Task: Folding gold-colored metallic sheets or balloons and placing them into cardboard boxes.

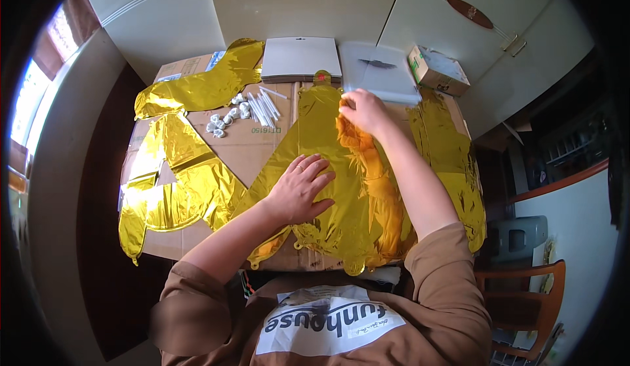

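A flat gold foil balloon (pixel 328 143) lies in the middle of the cardboard-covered table (pixel 243 146). My left hand (pixel 300 189) rests flat on its lower part, fingers spread. My right hand (pixel 364 111) pinches the foil at the balloon's upper right edge, near its small round tab (pixel 322 76). More flat gold foil balloons lie to the left (pixel 177 182), at the upper left (pixel 203 84) and along the right side (pixel 453 156).
White plastic sticks (pixel 264 105) and small white cups (pixel 226 120) lie left of centre. A grey flat card pack (pixel 302 58), a clear sleeve (pixel 380 71) and an open cardboard box (pixel 436 69) sit at the far edge. White cupboard doors stand behind; a wooden chair (pixel 525 294) is at lower right.
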The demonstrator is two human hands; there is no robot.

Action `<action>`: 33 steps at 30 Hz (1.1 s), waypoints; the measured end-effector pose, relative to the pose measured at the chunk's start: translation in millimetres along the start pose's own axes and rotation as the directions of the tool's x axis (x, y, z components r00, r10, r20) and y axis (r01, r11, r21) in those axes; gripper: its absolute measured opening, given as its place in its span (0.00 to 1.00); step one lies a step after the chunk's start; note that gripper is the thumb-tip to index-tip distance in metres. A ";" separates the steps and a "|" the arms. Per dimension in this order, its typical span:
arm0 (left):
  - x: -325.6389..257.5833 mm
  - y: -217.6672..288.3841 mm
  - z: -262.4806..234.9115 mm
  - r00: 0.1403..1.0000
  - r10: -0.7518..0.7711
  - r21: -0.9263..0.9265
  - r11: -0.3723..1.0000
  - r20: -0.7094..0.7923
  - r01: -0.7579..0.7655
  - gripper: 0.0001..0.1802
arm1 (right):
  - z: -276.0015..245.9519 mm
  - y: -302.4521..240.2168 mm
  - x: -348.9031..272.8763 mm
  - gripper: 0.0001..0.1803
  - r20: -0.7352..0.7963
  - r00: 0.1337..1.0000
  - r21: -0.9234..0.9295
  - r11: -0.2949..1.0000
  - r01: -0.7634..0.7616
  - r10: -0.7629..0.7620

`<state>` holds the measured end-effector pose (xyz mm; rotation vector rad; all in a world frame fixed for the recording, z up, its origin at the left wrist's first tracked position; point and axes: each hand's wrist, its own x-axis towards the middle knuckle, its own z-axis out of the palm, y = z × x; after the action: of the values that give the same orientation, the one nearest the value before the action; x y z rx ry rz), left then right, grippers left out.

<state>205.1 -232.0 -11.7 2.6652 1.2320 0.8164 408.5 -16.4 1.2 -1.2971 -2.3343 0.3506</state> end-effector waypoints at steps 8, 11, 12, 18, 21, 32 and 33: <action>1.9 1.7 -3.1 0.999 -0.036 -0.017 0.999 0.035 0.036 0.32 | -3.1 -1.1 76.0 0.16 0.220 0.969 0.102 0.985 -0.140 0.115; 1.1 1.0 -4.3 0.998 -0.040 -0.017 0.999 0.044 0.041 0.32 | -1.5 -18.2 85.8 0.17 0.294 0.939 -0.032 0.984 -0.176 0.177; 0.3 0.3 -4.6 0.998 -0.043 -0.017 0.999 0.049 0.044 0.32 | -3.6 -25.4 87.1 0.18 0.321 0.927 -0.069 0.981 -0.182 0.194; 2.4 0.9 -6.7 0.998 -0.039 -0.033 0.999 0.055 0.041 0.30 | -6.0 -14.7 88.2 0.14 0.303 0.917 -0.090 0.966 -0.243 0.259; 3.2 1.1 -6.6 0.998 -0.040 -0.037 0.998 0.056 0.042 0.30 | -5.1 -10.3 89.7 0.17 0.403 0.894 -0.027 0.979 -0.202 0.195; 2.4 0.8 -6.4 0.998 -0.053 -0.043 0.998 0.046 0.055 0.31 | -22.6 -14.4 95.2 0.11 0.463 0.880 0.338 0.897 -0.285 0.105; 2.3 0.8 -6.3 0.998 -0.054 -0.040 0.998 0.046 0.056 0.31 | -24.3 -14.2 95.2 0.10 0.513 0.851 0.390 0.852 -0.350 0.115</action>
<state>203.7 -231.8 -5.1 2.5904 1.2573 0.7620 366.2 57.2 52.7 -1.3547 -2.2221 1.3736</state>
